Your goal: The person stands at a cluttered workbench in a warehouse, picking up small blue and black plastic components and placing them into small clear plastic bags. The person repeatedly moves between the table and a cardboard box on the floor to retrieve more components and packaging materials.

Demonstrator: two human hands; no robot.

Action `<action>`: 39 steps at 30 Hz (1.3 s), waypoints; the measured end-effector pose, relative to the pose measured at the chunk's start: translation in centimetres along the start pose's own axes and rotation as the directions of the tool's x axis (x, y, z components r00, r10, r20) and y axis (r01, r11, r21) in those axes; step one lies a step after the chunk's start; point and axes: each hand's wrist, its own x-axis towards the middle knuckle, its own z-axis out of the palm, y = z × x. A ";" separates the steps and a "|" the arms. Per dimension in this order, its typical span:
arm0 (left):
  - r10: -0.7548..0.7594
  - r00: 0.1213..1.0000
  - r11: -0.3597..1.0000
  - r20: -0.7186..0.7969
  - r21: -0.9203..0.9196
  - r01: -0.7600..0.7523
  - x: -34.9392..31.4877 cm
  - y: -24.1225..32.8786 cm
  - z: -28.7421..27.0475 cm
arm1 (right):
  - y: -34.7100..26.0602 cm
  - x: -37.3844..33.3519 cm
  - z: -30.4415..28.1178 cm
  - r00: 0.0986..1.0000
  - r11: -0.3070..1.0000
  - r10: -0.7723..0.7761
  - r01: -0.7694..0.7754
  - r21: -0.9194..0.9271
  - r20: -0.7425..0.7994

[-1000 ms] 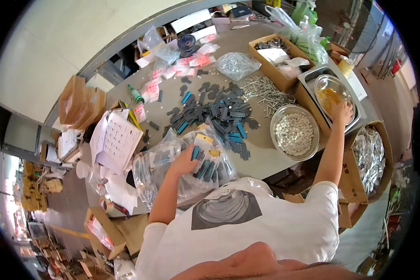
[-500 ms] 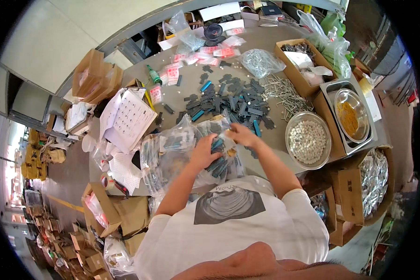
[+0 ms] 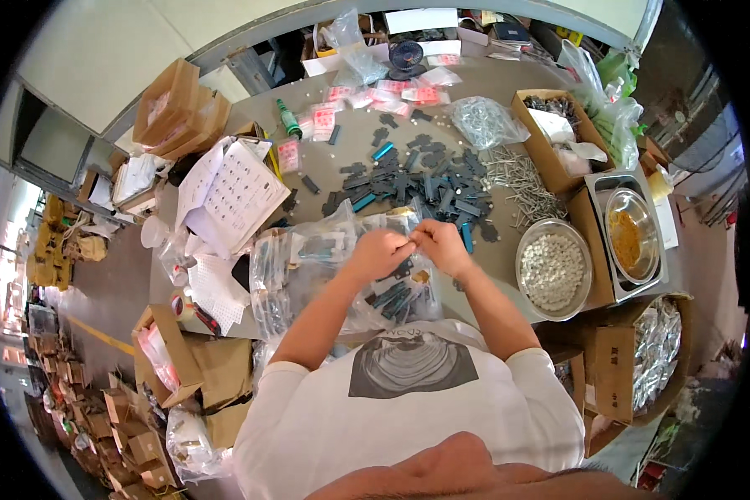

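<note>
My left hand (image 3: 379, 253) and my right hand (image 3: 441, 247) meet fingertip to fingertip above the near part of the table. Both are closed in a pinch, and what sits between the fingertips is too small to make out. A dark flat piece (image 3: 402, 269) shows just under my left fingers. Below the hands, several dark and teal strip-like parts (image 3: 389, 300) lie on the transparent plastic bags (image 3: 296, 283), which spread out to the left. Just beyond my hands is a loose heap of dark grey and blue small parts (image 3: 429, 185).
On the right are a steel bowl of white pellets (image 3: 552, 268), a pile of screws (image 3: 521, 187), a bowl of yellow bits (image 3: 629, 233) and a cardboard box (image 3: 550, 137). Printed sheets (image 3: 233, 196) lie left, a green bottle (image 3: 288, 119) and pink-and-white packets (image 3: 392, 96) farther back.
My left hand has risen from the strip-like parts, its spread fingers now closed against my right fingertips. My right hand has turned inward to meet it. The view has shifted slightly.
</note>
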 end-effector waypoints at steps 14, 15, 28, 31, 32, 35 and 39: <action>-0.482 0.817 0.436 0.317 -0.723 0.537 4.3 -0.6 5.4 | 11.1 2.8 0.4 0.644 0.224 0.728 0.100 0.969 -0.235; -0.474 0.774 0.304 0.420 -0.747 0.591 4.3 -0.5 5.4 | 11.5 3.5 0.3 0.610 0.145 0.764 0.155 0.977 -0.210; -0.357 0.846 0.372 0.396 -0.770 0.518 4.6 -4.2 0.5 | 5.8 -3.0 0.9 0.772 0.758 0.611 -0.635 0.148 0.176; -0.276 0.855 0.550 0.439 -0.658 0.515 4.1 -5.0 0.6 | 7.7 -5.2 2.4 0.903 0.859 0.376 -0.423 0.287 0.205; -0.280 0.872 0.670 0.401 -0.569 0.477 3.9 -4.3 0.5 | 7.2 -5.4 2.3 0.928 0.842 0.347 -0.371 0.391 0.134; 0.117 0.986 0.993 0.119 -0.009 -0.117 3.1 -3.8 1.7 | 4.1 -5.3 0.7 0.984 0.985 0.166 -0.168 -0.042 -0.065; 0.265 0.910 0.954 0.318 0.051 -0.296 2.7 -1.4 1.5 | 1.8 -4.7 -0.2 0.989 0.997 0.007 -0.018 -0.074 -0.150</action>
